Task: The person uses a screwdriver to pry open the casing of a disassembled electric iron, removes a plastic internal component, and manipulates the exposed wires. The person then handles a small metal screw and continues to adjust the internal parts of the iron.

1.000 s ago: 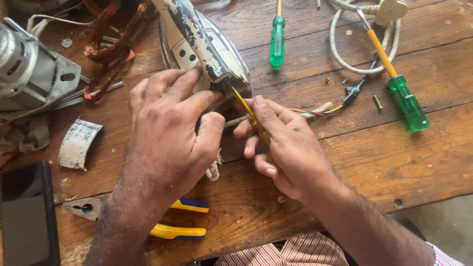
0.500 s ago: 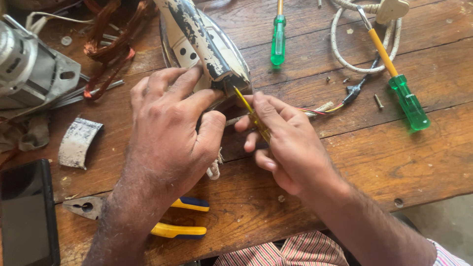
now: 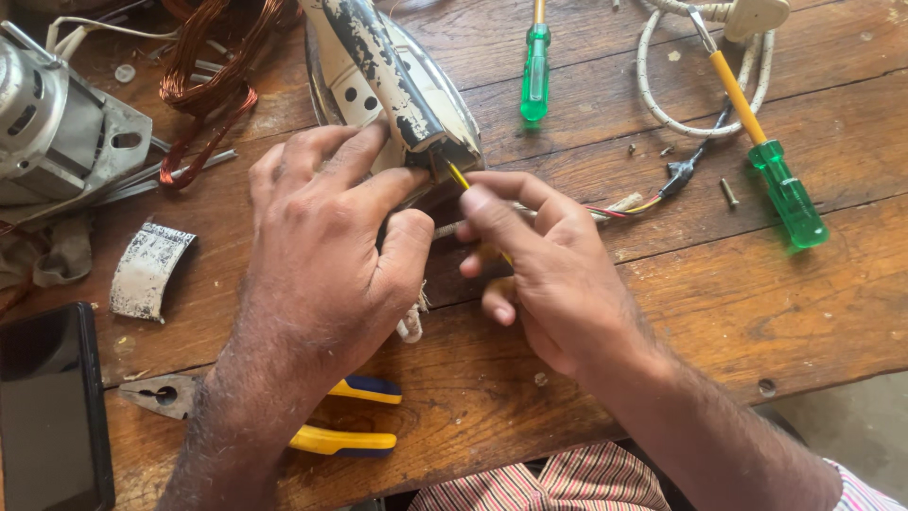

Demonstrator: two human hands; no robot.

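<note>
An old clothes iron (image 3: pixel 397 85) with worn, chipped paint lies on the wooden table (image 3: pixel 757 322). My left hand (image 3: pixel 322 255) is clamped over its rear end, fingers curled round the handle. My right hand (image 3: pixel 549 265) holds a yellow-shafted screwdriver (image 3: pixel 461 177), its tip pushed in at the back of the iron next to my left thumb. A cord with red and yellow wires (image 3: pixel 624 205) runs from between my hands toward the right.
Two green-handled screwdrivers (image 3: pixel 535 66) (image 3: pixel 780 185), a coiled white cord with plug (image 3: pixel 719 57) and a loose screw (image 3: pixel 728 193) lie at the right. Pliers with yellow-blue grips (image 3: pixel 350 416), a phone (image 3: pixel 52 407), a curved metal plate (image 3: pixel 147 270), a motor (image 3: pixel 57 123) and copper windings (image 3: pixel 203 85) lie left.
Both hands hold their positions on the iron; the screwdriver shaft has tilted only slightly at the rear of the iron.
</note>
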